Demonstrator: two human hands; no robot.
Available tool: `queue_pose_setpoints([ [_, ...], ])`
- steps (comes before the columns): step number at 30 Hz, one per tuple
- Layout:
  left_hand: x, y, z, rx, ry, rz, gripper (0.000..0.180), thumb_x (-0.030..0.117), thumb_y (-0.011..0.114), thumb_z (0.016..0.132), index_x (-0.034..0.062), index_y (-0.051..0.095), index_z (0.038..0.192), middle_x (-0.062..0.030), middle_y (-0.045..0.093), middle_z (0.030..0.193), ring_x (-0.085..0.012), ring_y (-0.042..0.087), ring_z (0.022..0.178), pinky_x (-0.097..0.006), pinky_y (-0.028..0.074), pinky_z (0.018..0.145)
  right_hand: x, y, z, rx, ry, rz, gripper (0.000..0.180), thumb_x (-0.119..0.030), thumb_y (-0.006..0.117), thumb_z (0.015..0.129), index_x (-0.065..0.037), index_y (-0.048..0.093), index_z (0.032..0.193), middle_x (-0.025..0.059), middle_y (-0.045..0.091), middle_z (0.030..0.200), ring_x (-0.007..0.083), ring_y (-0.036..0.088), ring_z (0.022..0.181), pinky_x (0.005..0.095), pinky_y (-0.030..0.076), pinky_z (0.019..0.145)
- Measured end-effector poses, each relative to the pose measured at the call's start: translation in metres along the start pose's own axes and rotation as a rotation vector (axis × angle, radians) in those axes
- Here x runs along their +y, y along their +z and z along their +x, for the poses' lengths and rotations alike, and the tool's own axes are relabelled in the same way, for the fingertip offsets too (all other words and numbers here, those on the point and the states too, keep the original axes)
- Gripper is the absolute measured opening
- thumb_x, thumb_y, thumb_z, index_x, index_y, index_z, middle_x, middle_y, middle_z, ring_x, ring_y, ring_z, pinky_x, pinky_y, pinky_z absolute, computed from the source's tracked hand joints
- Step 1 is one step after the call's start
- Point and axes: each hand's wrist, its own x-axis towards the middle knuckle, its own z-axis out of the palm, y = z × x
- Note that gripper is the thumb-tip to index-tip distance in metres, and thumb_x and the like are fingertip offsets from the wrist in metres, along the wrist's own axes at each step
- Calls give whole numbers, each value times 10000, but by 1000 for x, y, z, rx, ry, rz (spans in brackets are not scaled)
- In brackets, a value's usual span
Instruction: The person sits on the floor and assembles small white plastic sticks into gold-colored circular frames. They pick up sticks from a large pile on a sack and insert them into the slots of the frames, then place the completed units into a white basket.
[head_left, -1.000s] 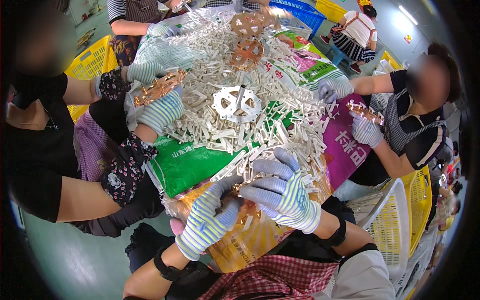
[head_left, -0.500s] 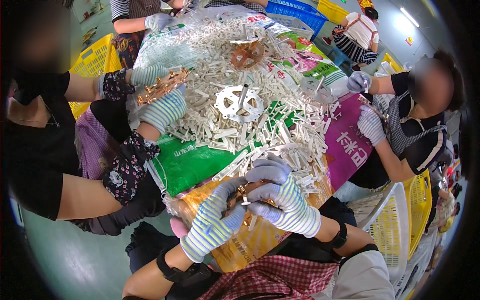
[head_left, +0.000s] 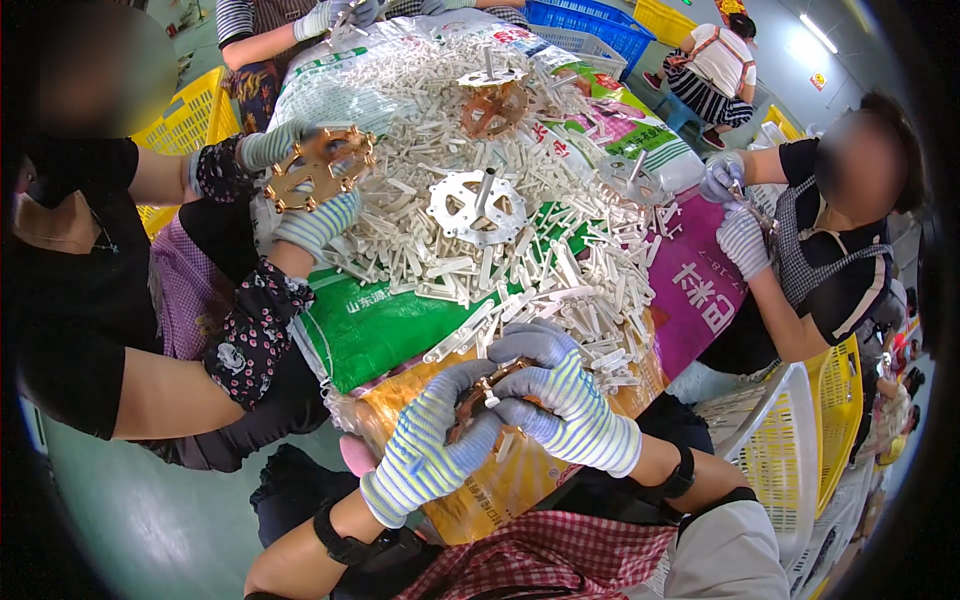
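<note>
Grasps curved copper-coloured part (head_left: 484,385) with left hand (head_left: 425,440) and right hand (head_left: 565,400), in front of silver notched disc (head_left: 478,212); may drop white fitting (head_left: 491,401) through uneven pressure

Gloved fingers (head_left: 545,348) hold a partly hidden coppery metal piece (head_left: 484,385), a white part (head_left: 491,402) at its edge.

The left forearm (head_left: 290,550) comes in from the near edge and angles far and to the right, while the right forearm (head_left: 716,475) angles far and to the left. The gloved left hand (head_left: 425,440) is curled, its fingers (head_left: 455,385) bent toward the right, and the gloved right hand (head_left: 585,410) faces it in a curled grip, fingertips near the left's.
</note>
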Motion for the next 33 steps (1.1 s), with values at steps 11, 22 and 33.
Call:
queue_pose_setpoints([
  [11, 2, 2, -1, 49, -4, -30, 314, 141, 687, 941, -5, 580, 1198, -32, 637, 908, -83, 594, 787, -252, 499, 696, -9, -7, 5, 43, -87, -126, 211, -263, 699, 793, -81, 661, 892, 109, 620, 1155, 362, 570, 1131, 555, 403, 1009],
  [22, 2, -5, 9, 115, -98, 226, 369, 159, 703, 881, -22, 602, 1186, -58, 653, 936, -87, 612, 759, -237, 510, 663, 58, -68, -15, -303, 154, -839, 283, -298, 799, 687, -131, 704, 894, 66, 617, 1134, 303, 538, 1143, 507, 354, 1071],
  [33, 3, -4, 7, 114, -47, 201, 332, 131, 682, 905, -28, 617, 1190, -105, 671, 1020, -169, 628, 935, -301, 496, 869, 67, -59, -16, -323, 93, -808, 378, -222, 809, 616, -117, 690, 959, 84, 606, 1191, 315, 520, 1212, 521, 363, 1088],
])
